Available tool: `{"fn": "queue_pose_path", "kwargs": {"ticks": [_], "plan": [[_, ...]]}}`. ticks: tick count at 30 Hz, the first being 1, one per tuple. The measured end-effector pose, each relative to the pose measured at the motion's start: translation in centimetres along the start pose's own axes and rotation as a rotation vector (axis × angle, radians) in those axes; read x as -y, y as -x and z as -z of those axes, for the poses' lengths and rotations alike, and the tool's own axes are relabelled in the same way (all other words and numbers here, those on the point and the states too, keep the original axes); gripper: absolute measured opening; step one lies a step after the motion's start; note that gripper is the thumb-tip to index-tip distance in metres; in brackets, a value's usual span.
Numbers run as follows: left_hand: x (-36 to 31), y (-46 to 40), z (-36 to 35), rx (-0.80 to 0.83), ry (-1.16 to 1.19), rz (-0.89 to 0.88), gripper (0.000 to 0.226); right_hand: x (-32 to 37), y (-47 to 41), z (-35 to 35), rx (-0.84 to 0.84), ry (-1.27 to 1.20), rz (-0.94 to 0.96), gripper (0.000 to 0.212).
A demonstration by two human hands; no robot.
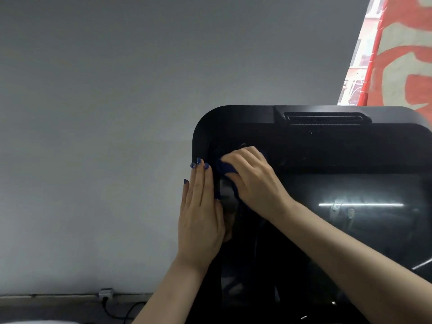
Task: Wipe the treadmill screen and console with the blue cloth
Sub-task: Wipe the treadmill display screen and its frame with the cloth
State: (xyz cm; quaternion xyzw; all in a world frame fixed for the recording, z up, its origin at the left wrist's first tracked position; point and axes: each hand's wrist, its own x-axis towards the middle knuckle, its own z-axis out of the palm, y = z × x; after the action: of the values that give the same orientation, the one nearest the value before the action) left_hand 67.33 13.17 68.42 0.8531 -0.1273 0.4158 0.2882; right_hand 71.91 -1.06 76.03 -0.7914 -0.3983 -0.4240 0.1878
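Bunching under curled right hand (251,177) fingers, blue cloth (225,169) presses console (233,127); left fingers (198,176) flat together.

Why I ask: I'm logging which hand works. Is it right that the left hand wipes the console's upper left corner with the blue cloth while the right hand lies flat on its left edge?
Not quite: the hands are swapped. In the head view the right hand grips the blue cloth at the console's upper left corner, while the left hand lies flat on its left edge.

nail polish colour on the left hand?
Dark blue, matching the cloth; clearest in the head view on the left hand.
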Motion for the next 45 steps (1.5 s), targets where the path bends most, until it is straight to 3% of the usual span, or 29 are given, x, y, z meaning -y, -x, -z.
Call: {"fn": "queue_pose_path", "kwargs": {"ticks": [2, 5, 12, 16, 20, 25, 32, 38, 45], "plan": [[0.0, 0.0, 0.0, 0.001, -0.013, 0.001, 0.059, -1.2, 0.5, 0.8, 0.013, 0.032, 0.094, 0.012], [-0.2, 0.0, -0.1, -0.004, -0.017, 0.006, 0.059, -2.0, 0.8, 1.6, -0.065, 0.022, 0.056, 0.007], [-0.1, 0.0, -0.1, 0.003, -0.02, 0.004, 0.059, -1.2, -0.2, 0.8, 0.001, -0.02, 0.108, 0.015], [-0.1, 0.0, -0.1, 0.002, -0.014, 0.01, 0.059, -1.1, -0.3, 0.6, -0.07, -0.024, 0.005, 0.008], [-0.1, 0.0, -0.1, 0.011, 0.006, 0.017, 0.059, -0.7, -0.7, 0.2, 0.023, -0.025, 0.096, 0.012], [-0.1, 0.0, -0.1, 0.0, -0.016, 0.002, 0.059, -2.1, -0.2, 1.0, -0.097, -0.004, 0.016, 0.008], [-0.1, 0.0, 0.0, 0.012, -0.015, 0.007, 0.059, -1.3, -2.8, 0.2, -0.024, 0.059, 0.072, 0.011], [-0.2, 0.0, -0.1, 0.002, -0.02, 0.012, 0.06, -2.2, -2.8, 0.9, -0.099, 0.075, -0.051, 0.006], [-0.1, 0.0, 0.0, 0.005, -0.031, -0.003, 0.06, -3.1, -3.1, 1.9, -0.048, 0.113, 0.019, 0.008]]}}
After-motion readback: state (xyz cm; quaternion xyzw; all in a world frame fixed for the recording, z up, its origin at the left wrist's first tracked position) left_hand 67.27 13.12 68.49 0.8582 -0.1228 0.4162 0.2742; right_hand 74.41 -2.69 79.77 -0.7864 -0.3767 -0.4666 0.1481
